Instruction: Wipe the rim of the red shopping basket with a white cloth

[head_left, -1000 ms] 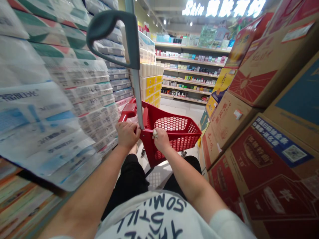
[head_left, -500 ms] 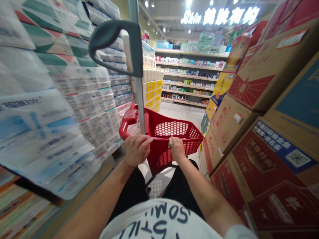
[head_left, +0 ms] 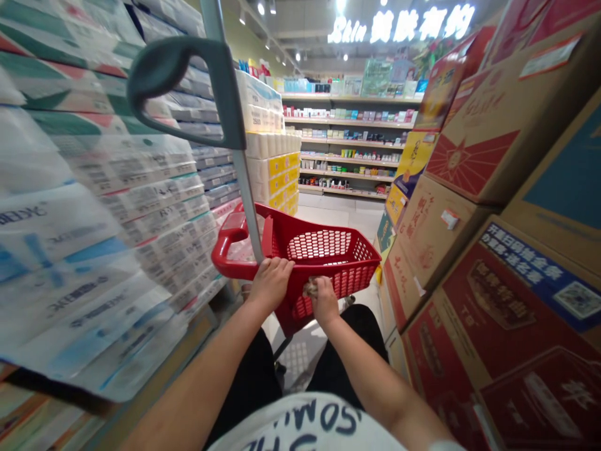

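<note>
A red plastic shopping cart (head_left: 300, 275) with a perforated basket stands right in front of me. My left hand (head_left: 271, 283) is closed over the near rim, beside the foot of a metal pole (head_left: 245, 188). A grey loop handle (head_left: 233, 94) is fixed to that pole. Pinched in the fingers of my right hand (head_left: 325, 302) is a crumpled, stained whitish cloth (head_left: 310, 287), held against the cart's near side wall. Whether it is cloth or paper I cannot tell for sure.
Stacked tissue packs (head_left: 154, 207) rise on the left. Cardboard cartons (head_left: 469, 250) are piled high on the right. Past the cart, the pale floor (head_left: 323, 216) leads to shelves (head_left: 347, 141) of small boxes and bottles under a lit sign.
My left hand has moved right and its fingers now rest over the rim. My right hand with the cloth has dropped from the rim onto the side wall. The view has shifted slightly.
</note>
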Demonstrator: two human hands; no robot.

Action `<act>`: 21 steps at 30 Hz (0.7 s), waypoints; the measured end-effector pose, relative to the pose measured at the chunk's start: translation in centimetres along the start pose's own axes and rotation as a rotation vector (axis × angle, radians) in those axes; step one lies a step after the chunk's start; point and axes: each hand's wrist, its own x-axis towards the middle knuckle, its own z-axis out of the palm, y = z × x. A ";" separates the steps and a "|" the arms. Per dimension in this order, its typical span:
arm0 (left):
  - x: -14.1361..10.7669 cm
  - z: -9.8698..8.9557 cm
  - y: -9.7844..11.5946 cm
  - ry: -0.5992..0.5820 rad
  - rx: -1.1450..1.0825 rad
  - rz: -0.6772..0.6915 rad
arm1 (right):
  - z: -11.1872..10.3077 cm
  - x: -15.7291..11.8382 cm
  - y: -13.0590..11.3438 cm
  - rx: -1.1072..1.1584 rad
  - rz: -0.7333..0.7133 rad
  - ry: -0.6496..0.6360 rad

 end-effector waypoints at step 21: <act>-0.8 -0.5 -0.9 0.038 -0.059 0.008 | 0.4 -0.2 -2.8 -0.293 -0.413 -0.430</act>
